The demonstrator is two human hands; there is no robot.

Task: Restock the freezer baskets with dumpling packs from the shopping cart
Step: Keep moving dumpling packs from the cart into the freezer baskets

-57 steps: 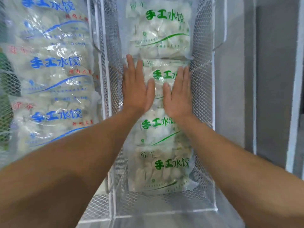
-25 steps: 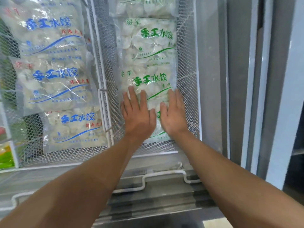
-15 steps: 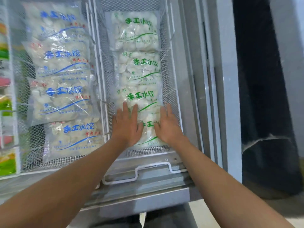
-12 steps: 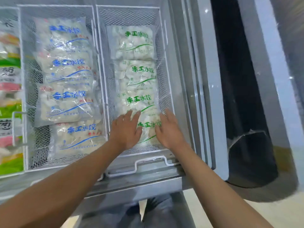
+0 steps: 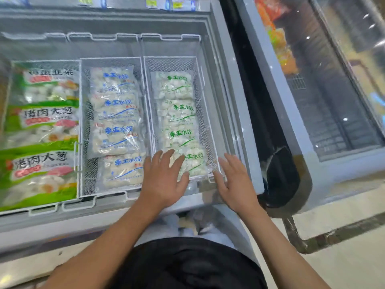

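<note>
Left hand (image 5: 164, 180): your fingers lie flat and spread on the nearest clear plastic dumpling pack with green lettering (image 5: 190, 163), likely pressing it level.
Right hand (image 5: 235, 182): open, holding nothing, just right of that pack at the white wire-mesh basket (image 5: 210, 130) rim.
Packs: four green-lettered ones overlap in a row running away from your fingertips, white dumplings showing through.

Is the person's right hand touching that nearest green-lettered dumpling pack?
Apart. The head view shows the right hand open at the basket's right rim, mesh between it and the nearest green-lettered pack.
</note>
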